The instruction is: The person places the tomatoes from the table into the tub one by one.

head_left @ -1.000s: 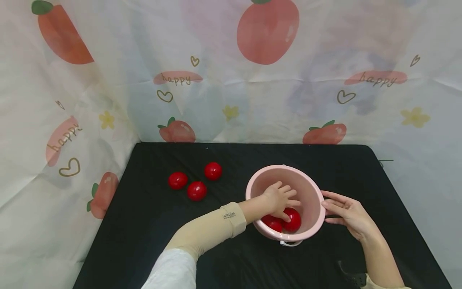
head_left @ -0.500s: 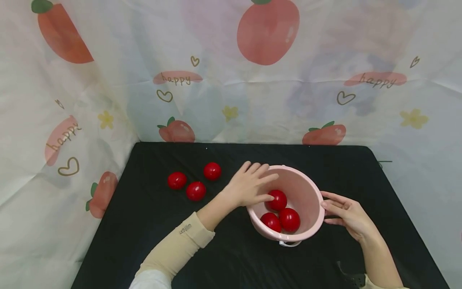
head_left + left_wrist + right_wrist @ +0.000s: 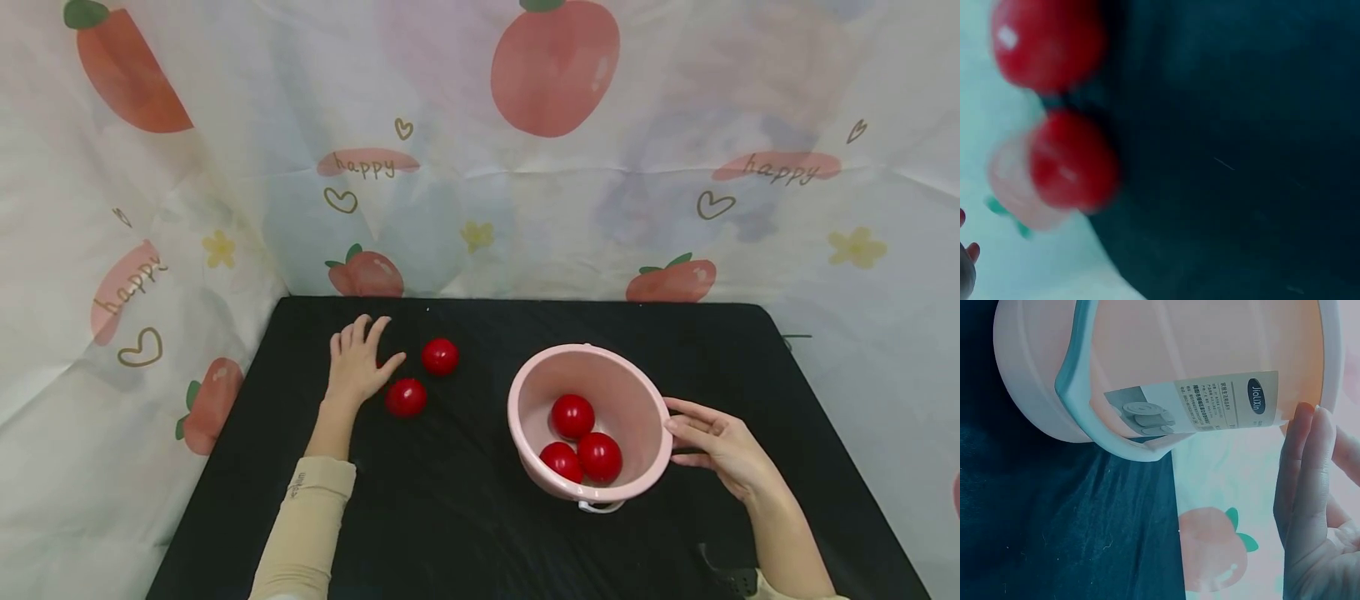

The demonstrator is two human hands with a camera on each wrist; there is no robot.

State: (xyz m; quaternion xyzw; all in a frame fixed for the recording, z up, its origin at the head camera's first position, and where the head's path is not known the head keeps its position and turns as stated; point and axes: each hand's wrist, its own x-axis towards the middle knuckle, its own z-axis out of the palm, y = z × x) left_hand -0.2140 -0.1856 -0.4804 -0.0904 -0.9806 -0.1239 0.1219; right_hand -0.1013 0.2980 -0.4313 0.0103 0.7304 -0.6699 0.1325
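My left hand (image 3: 353,367) reaches over the far left of the black table, fingers spread, hiding nearly all of one red ball. Just right of it lie a red ball (image 3: 439,357) and a nearer one (image 3: 406,397). Two blurred red balls, one the upper ball (image 3: 1050,44), show in the left wrist view. A pink bucket (image 3: 517,417) stands right of centre with three red balls (image 3: 600,457) inside. My right hand (image 3: 720,446) touches the bucket's right rim from outside with extended fingertips. The right wrist view shows those fingers (image 3: 1313,469) against the rim.
A black cloth (image 3: 465,533) covers the table. Fruit-printed curtain (image 3: 555,217) hangs behind it and along the left side. The bucket's white handle (image 3: 600,507) hangs down at its front, and a label (image 3: 1210,403) is on its side.
My left hand has come out of the bucket and moved left to the balls on the table. A third ball now shows in the bucket. My right hand stays at the rim.
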